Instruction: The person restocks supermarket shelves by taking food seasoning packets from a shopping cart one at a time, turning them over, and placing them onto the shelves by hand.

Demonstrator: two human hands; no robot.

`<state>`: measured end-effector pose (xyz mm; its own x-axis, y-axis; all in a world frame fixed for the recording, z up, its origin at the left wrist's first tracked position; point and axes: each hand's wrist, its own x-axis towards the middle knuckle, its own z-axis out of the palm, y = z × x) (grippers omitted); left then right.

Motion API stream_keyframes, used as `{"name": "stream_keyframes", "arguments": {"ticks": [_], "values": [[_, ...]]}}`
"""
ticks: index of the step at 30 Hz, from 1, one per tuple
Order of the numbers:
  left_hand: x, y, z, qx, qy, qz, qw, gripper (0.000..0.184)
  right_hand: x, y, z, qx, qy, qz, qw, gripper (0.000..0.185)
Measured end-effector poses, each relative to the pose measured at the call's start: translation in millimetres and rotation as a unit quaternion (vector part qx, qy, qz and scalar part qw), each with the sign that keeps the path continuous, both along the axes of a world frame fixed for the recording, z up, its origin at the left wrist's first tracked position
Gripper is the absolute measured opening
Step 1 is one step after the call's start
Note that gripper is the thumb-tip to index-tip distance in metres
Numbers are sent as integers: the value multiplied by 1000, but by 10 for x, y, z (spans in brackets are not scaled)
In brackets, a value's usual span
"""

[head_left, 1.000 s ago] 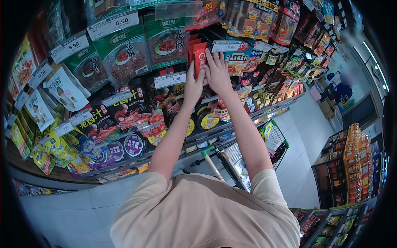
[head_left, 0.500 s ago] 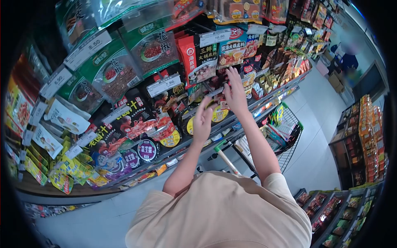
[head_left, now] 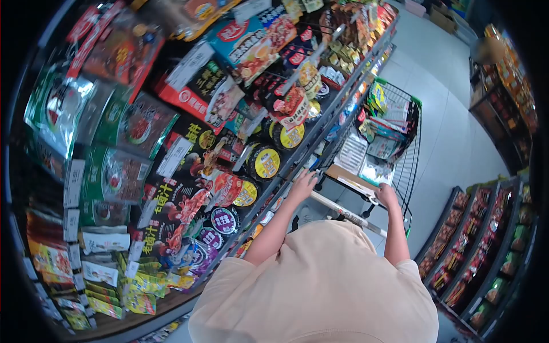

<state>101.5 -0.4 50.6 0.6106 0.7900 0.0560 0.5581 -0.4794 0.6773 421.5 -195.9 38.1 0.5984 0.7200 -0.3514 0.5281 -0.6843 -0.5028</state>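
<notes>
We are standing behind our shopping cart point(head_left: 407, 167), and we seem to be taking hold: our left hand point(head_left: 303, 184) is sitting by the end of the handle point(head_left: 349, 214) with its fingers a bit apart. Our right hand point(head_left: 388, 195) is sitting higher, looking curled (we can't tell if its fingers are clamped). The cart is standing beside the shelf point(head_left: 148, 314), and pushing it is probably calling for two tight hands.

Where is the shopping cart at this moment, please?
In the head view, the shopping cart is right of centre, just beyond the beige shirt, with the stocked shelf along its left side.
</notes>
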Motion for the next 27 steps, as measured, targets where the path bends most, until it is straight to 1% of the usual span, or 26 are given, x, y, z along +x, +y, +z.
{"name": "stream_keyframes", "arguments": {"ticks": [1,2,3,5,6,7,8,10,12,15,16,18,24,25,27], "values": [[-18,-25,-94,3,52,11,999,34,-27,-127,-62,-36,29,-7,999,38],[-25,6,-183,-39,19,29,999,28,-43,-264,-120,-71,59,-16,996,39],[-24,12,-187,-44,27,8,999,28,-177,-281,204,-61,34,-33,997,43],[-2,24,-144,-82,-1,18,996,26,-219,-348,63,-18,18,-53,998,40],[17,1,-59,-84,10,19,996,25,-232,-353,54,-15,17,-61,998,40],[0,1,-106,-54,-20,4,998,26,-243,-333,62,-10,15,-67,998,39],[-9,9,-126,-54,-10,-2,999,28,-241,-317,61,-14,23,-85,996,39],[-31,27,-148,-54,5,-18,998,30,-212,-299,38,-20,41,-74,996,39],[-72,50,-173,-82,12,-24,996,37,-200,-318,20,-15,58,-79,995,39],[-115,81,-205,-98,22,-36,994,42,-168,-330,22,-22,88,-71,993,37],[-121,74,-183,-101,26,-38,994,42,-163,-331,31,-26,96,-63,993,37],[-140,67,-145,-160,43,-22,986,44,-145,-321,51,-30,109,-55,992,37],[-149,29,-27,-209,69,-24,975,46,-126,-345,6,-10,136,-42,990,36],[-150,24,-12,-213,73,-29,974,46,-117,-349,35,-13,138,-49,989,36],[-123,32,29,-156,97,-50,982,46,-90,-354,79,5,144,-63,988,36]]}}
